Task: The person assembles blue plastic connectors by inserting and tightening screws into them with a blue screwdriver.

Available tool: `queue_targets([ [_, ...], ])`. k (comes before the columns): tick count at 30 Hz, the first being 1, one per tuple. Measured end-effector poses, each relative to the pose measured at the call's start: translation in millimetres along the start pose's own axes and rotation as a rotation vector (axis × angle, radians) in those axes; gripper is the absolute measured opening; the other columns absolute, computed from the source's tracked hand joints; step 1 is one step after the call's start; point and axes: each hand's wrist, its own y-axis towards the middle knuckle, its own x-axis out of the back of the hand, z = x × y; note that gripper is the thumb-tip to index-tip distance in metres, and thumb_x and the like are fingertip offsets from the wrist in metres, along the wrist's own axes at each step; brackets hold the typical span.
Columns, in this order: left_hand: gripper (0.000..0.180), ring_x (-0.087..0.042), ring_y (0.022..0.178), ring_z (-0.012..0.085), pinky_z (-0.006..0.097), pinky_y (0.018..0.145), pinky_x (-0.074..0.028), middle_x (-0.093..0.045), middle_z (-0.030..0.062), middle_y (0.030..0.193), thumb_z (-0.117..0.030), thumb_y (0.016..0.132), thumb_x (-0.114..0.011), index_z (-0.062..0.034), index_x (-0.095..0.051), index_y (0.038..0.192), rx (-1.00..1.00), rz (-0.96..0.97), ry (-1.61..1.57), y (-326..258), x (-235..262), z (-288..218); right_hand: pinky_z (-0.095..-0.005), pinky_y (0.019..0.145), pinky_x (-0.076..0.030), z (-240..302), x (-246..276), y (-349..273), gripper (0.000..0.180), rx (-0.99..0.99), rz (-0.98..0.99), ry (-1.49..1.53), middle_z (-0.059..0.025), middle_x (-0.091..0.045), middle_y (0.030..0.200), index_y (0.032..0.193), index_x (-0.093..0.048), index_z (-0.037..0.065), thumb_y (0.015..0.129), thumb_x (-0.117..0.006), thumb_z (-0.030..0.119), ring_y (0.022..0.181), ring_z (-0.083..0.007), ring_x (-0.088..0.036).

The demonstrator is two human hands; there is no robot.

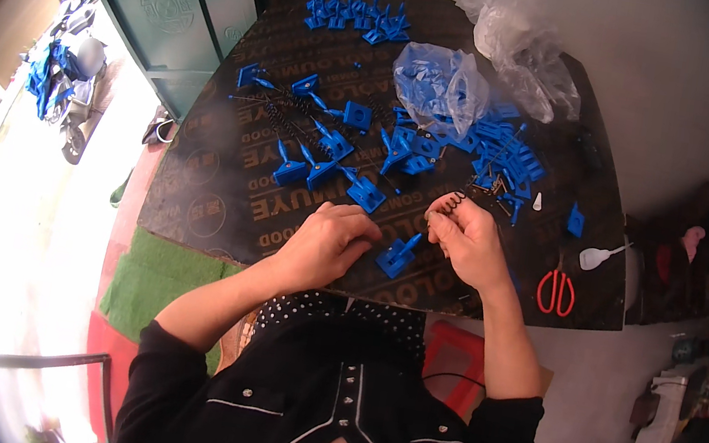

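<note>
A black coil spring is pinched between the thumb and fingers of my right hand, just above the table's near part. My left hand is curled, its thumb close to its fingertips; whatever it may hold is hidden. Between and slightly below both hands lies a blue plastic piece with a square base and a pointed stem. Just beyond my left fingers sits a similar blue piece. Farther off, several more blue pieces, some with black springs attached, are scattered over the dark table.
A clear plastic bag of blue parts stands at the back, beside a heap of loose blue parts and small screws. Red-handled scissors and a white nozzle-shaped thing lie right. More blue pieces stand at the far edge.
</note>
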Motion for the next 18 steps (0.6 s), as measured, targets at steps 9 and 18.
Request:
queue_targets([
  [9,0.011,-0.062,0.083,0.0267,0.037,0.08,-0.044,-0.063,0.0078,0.083,-0.002,0.076,-0.068,-0.0044,-0.066,0.087,-0.178,0.176,0.028,19,-2,11,-0.0245,0.059,-0.044,13,-1,-1,0.008,0.141,0.098,-0.219,-0.0037,-0.059,0.07,0.091,-0.059,0.0,0.091,-0.055,0.008,0.065,-0.0088,-0.055],
  [18,0.011,-0.061,0.084,0.0258,0.038,0.08,-0.04,-0.061,0.0056,0.084,-0.005,0.078,-0.066,-0.0072,-0.065,0.088,-0.194,0.277,-0.023,26,-5,16,-0.0279,0.061,-0.046,13,0,3,0.008,0.196,0.139,-0.263,-0.0077,-0.06,0.068,0.091,-0.058,-0.002,0.089,-0.055,0.006,0.065,-0.0141,-0.058],
])
